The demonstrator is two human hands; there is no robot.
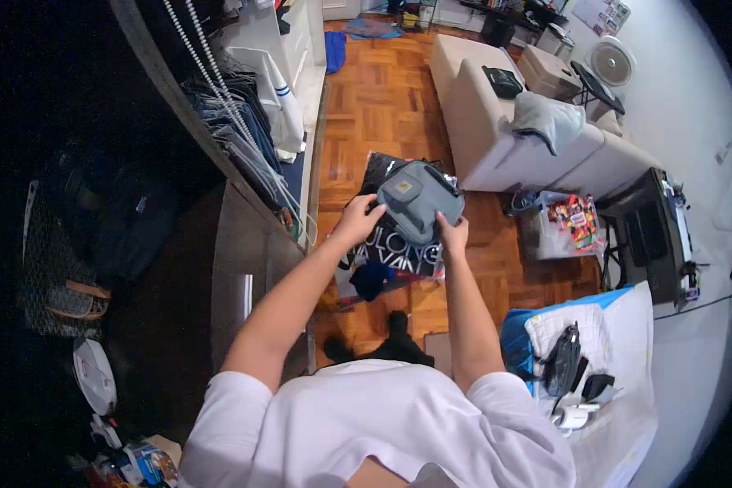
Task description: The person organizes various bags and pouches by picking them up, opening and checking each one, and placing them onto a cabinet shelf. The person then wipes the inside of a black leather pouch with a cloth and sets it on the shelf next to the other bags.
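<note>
Cream sofa [496,114]; white fan [612,61]; parquet floor [382,89]; hanging clothes [234,122]

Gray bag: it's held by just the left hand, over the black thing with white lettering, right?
Not just the left hand: the head view shows the right hand holding the gray bag too, over the black thing with white lettering.

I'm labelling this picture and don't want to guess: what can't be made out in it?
All in the head view:
- Inside of the grey bag: hidden by its outer fabric.
- Fingers of the left hand: partly hidden behind that bag.
- Full wording on the black printed bag: covered by the grey bag.
- Individual colourful pieces in the tub: too small.
</note>
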